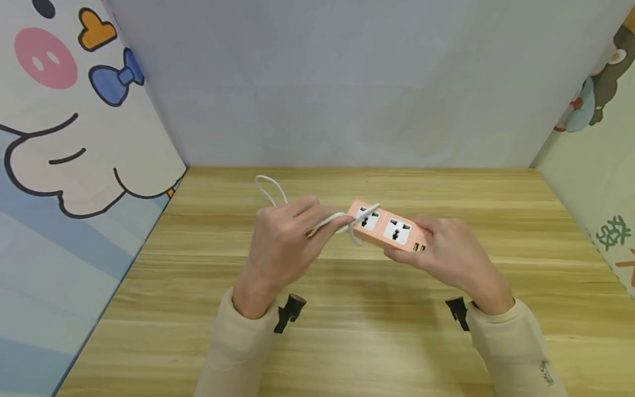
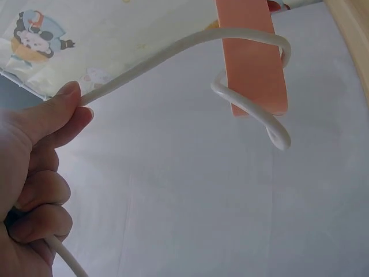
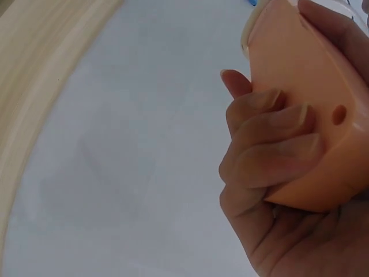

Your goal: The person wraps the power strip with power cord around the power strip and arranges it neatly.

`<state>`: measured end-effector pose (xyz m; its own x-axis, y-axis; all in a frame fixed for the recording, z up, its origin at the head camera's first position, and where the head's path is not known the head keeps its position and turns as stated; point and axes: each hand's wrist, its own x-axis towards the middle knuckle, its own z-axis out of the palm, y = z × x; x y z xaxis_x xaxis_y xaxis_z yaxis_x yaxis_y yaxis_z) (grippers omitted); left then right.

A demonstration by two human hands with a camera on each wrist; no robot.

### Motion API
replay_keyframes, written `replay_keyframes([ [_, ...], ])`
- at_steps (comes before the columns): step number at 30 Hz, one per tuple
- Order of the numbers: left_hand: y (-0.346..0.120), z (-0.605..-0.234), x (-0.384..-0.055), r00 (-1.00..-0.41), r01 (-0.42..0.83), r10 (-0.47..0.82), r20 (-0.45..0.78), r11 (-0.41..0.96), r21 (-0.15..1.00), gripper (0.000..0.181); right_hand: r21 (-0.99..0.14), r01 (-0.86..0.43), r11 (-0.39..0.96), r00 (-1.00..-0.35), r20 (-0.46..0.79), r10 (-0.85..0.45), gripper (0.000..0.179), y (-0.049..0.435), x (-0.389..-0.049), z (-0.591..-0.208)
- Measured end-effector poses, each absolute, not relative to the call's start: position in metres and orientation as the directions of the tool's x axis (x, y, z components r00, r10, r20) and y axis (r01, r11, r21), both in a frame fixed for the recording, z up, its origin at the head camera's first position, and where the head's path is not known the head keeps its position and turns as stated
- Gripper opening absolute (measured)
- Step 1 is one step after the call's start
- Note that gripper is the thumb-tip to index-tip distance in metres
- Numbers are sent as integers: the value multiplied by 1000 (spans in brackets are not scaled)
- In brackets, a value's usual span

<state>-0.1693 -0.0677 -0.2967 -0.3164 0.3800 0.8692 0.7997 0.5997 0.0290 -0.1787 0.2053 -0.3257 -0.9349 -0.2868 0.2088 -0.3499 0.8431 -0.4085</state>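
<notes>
A pink power strip (image 1: 382,227) with two white sockets and green USB ports hangs above the table, its socket face turned up. My right hand (image 1: 453,253) grips its right end; in the right wrist view several curled fingers (image 3: 282,144) press on its back. The white cord (image 1: 324,221) loops round the strip's left end, as the left wrist view shows too. With thumb and forefinger my left hand (image 1: 288,242) pinches the cord, and its other fingers curl round a lower length of it. A loop of cord stands out behind the left hand. The plug is not visible.
The wooden table (image 1: 347,353) lies below both hands. A plain pale wall (image 1: 357,82) rises at its back edge, with cartoon-printed panels (image 1: 74,138) at the left and right. Black camera mounts (image 1: 290,311) sit at both wrists.
</notes>
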Motion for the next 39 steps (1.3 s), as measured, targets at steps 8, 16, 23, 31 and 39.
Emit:
replay_keyframes([
  [8, -68, -298, -175, -246, 820, 362, 899, 572, -6, 18, -395, -376, 838, -926, 150, -345, 36, 205, -173, -324],
  [16, -70, -300, -182, -230, 857, 314, 921, 514, 39, 16, -398, -427, 811, -900, 108, -421, 35, 201, -167, -322],
  [23, -69, -304, -188, -307, 892, 279, 910, 417, 173, 11, -413, -485, 771, -868, 122, -481, 38, 201, -162, -321],
  [31, -68, -312, -196, -424, 881, 324, 846, 365, 302, 11, -436, -534, 725, -830, 107, -547, 28, 201, -156, -314],
  [39, -65, -322, -206, -542, 840, 359, 760, 266, 474, 7, -462, -586, 666, -786, 122, -607, 25, 202, -155, -314],
])
